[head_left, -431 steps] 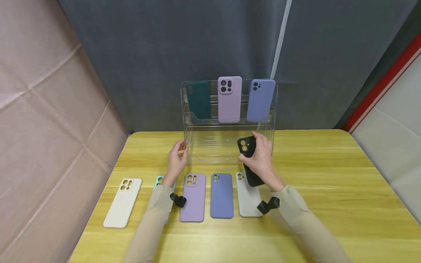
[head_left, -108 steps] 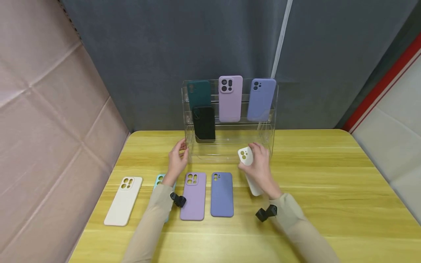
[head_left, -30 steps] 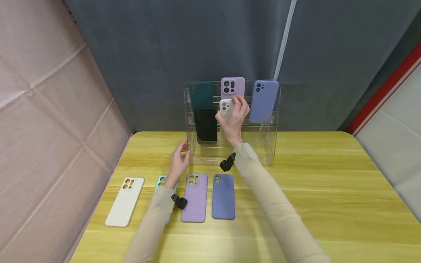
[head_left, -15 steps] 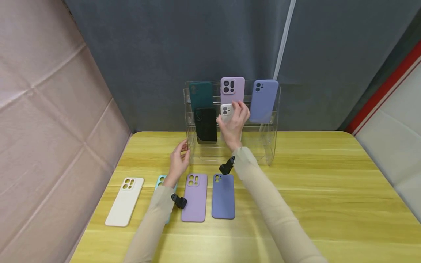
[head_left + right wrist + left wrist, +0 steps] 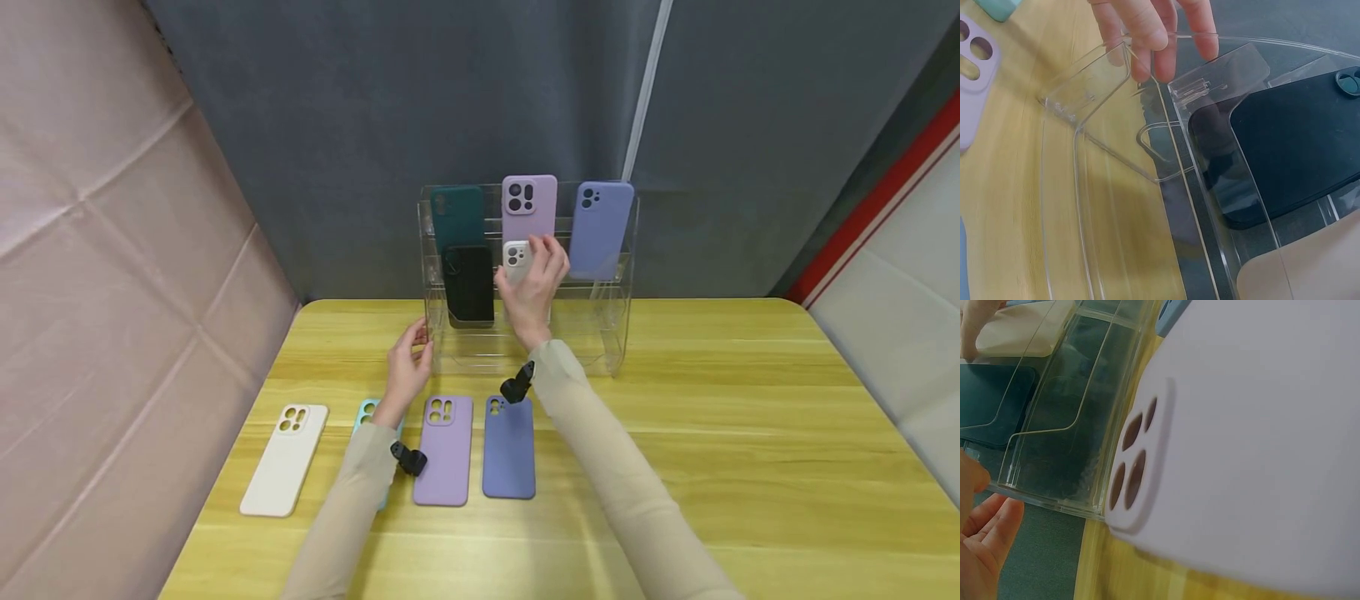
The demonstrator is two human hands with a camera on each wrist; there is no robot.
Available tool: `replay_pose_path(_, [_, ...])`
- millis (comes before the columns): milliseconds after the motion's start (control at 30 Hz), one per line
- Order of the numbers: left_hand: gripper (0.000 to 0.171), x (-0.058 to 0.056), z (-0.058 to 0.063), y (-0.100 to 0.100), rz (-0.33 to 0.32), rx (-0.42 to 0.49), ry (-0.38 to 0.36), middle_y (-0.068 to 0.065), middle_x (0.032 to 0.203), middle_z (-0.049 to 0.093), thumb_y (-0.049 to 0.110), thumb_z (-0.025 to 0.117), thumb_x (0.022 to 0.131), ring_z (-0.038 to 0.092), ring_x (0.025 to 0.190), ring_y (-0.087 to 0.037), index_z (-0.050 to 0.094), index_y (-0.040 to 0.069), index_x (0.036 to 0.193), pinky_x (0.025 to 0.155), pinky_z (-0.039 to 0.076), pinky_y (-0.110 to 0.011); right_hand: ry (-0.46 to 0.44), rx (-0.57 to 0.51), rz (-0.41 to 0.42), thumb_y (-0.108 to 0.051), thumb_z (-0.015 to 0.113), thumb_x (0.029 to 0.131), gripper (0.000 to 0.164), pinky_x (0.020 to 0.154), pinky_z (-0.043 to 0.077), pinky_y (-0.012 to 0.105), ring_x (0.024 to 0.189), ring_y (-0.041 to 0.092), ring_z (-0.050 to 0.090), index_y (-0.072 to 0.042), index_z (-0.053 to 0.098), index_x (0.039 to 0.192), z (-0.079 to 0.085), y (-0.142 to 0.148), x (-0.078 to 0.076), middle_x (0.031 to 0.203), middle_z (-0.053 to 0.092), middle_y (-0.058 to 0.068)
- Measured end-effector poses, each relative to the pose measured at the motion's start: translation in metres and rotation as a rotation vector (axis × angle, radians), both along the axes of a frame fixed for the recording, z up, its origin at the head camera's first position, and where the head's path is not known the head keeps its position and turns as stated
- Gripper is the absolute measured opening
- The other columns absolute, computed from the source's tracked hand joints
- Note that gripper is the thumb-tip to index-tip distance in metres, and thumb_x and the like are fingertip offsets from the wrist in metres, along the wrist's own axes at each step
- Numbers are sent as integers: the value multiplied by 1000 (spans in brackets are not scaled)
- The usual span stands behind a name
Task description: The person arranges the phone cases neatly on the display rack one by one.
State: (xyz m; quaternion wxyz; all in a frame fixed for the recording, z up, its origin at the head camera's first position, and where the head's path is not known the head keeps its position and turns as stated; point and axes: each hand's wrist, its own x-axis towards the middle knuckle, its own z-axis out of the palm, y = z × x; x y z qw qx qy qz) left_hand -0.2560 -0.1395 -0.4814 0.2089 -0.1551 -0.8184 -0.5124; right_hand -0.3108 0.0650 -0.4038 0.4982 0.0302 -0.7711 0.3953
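A: What comes first, from the left?

B: An off-white case (image 5: 283,462) lies flat on the table (image 5: 750,417). Beyond it, the person's left grip (image 5: 406,375) has thumb and fingers closed round the side edge of a clear rack (image 5: 480,362).

A: And the thing being handled?

B: A white phone case (image 5: 516,265), at the middle of the rack, one shelf below the top. It leans back, with a black case (image 5: 470,287) just to its left and a lilac case (image 5: 529,208) behind and above. The right grip (image 5: 534,287) pinches its upper part, thumb on the left long edge, fingertips toward the right.

A: How would it handle?

B: Probably light and slightly flexible, matt rather than slippery, hard to break. The upper long edges look the best hold, leaving the bottom end free. The rack seems thin, stiff and easily nudged.

A: Edges and room?

B: On the left, only a narrow gap to the black case. At the bottom, the right wrist view suggests the case's lower end is behind the shelf's clear front lip. To the right, that shelf has open room, below a periwinkle case (image 5: 602,229) on the top shelf.
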Motion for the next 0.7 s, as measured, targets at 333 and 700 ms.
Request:
replay_pose_path(333, [40, 0, 0, 1, 2, 5, 4, -26, 105, 60, -8, 55, 88, 60, 93, -37, 50, -7, 127, 76, 57, -42, -40, 79, -51, -14, 79, 70, 61, 107, 29, 39, 121, 33, 32, -1, 50, 122, 1, 4, 3, 129, 39, 17])
replay_pose_path(700, [41, 1, 1, 0, -2, 8, -4, -26, 105, 60, -8, 56, 88, 59, 94, -37, 49, -8, 128, 77, 57, -43, 25, 105, 21, -9, 76, 72, 54, 107, 29, 42, 120, 37, 36, 4, 52, 120, 8, 23, 17, 127, 44, 22])
